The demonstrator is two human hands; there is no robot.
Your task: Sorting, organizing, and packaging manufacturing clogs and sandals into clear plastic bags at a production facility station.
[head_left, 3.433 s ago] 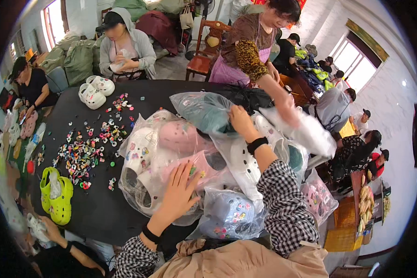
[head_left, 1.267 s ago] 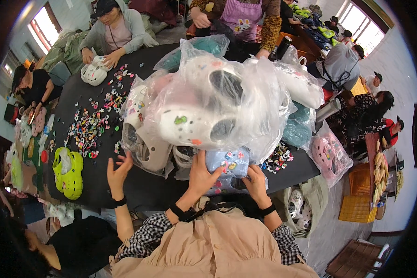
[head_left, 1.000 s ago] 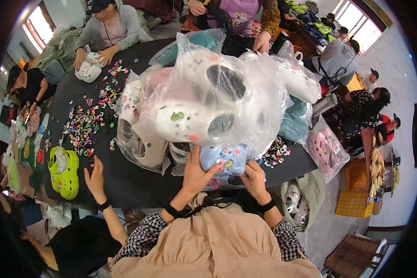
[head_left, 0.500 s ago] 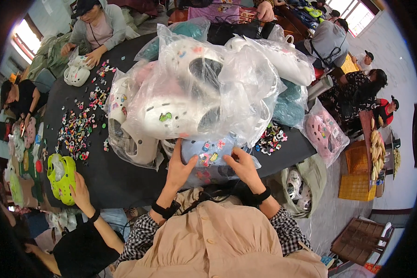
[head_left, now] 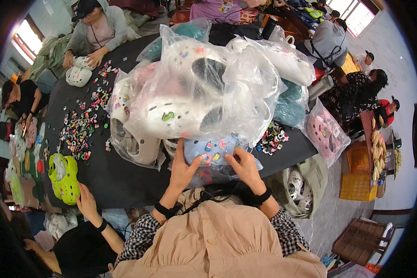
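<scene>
Down at the near edge of the dark bench (head_left: 125, 180), the left hand (head_left: 186, 163) and the right hand (head_left: 245, 167) are both curling around a pale blue clog (head_left: 213, 153) studded with small charms, each gripping one side of it through its clear wrapping; the clog is lying just under a tall heap of clear bags of white clogs (head_left: 194, 92). Loose charms (head_left: 81, 132) are lying scattered across the bench to the left; a lime-green pair of clogs (head_left: 65, 178) is sitting at its left edge, with another person's hand (head_left: 85, 199) touching the bench just beside it.
</scene>
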